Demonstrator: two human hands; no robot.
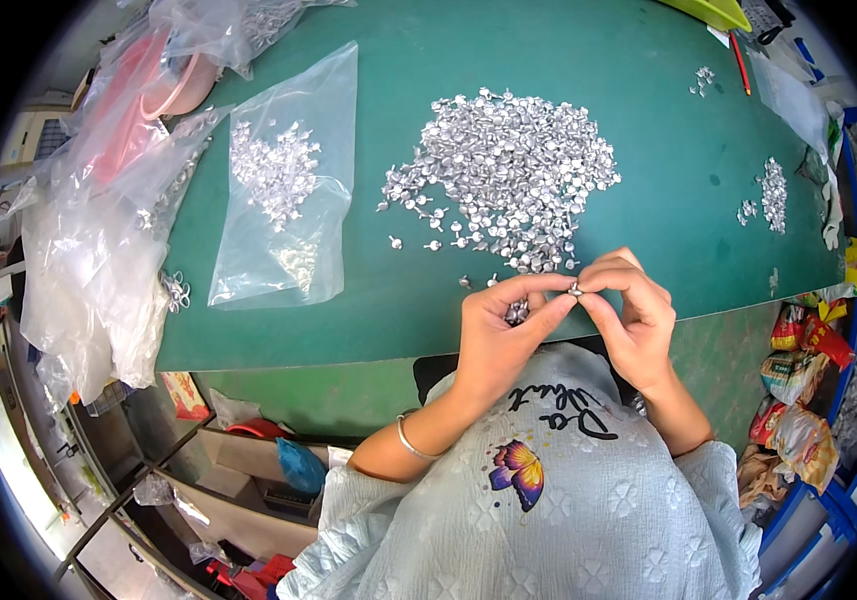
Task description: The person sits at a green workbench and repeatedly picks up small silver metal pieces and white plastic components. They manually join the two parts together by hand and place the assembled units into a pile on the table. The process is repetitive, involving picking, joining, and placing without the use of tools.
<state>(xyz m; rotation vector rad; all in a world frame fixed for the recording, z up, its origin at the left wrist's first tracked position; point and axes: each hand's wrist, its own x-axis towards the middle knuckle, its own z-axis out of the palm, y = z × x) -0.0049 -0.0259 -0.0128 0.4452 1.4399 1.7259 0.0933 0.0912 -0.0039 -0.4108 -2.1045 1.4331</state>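
Observation:
A small silvery metal piece (575,290) is pinched between the fingertips of both hands, just over the table's near edge. My left hand (508,325) is closed, with several more of these metal pieces (517,312) tucked in its curled fingers. My right hand (633,310) closes thumb and forefinger on the piece from the other side. Beyond the hands lies a big heap of like metal pieces (518,165), each with a round head and a short stem. A few loose ones (464,282) sit beside my left hand.
On the green table (648,60), a clear plastic bag (293,230) with metal pieces lies left of the heap. Plastic bags and a pink basin (180,88) crowd the left edge. Small groups of pieces (773,195) and a red pen (740,65) lie at right. Colourful packages (793,375) fill a side shelf.

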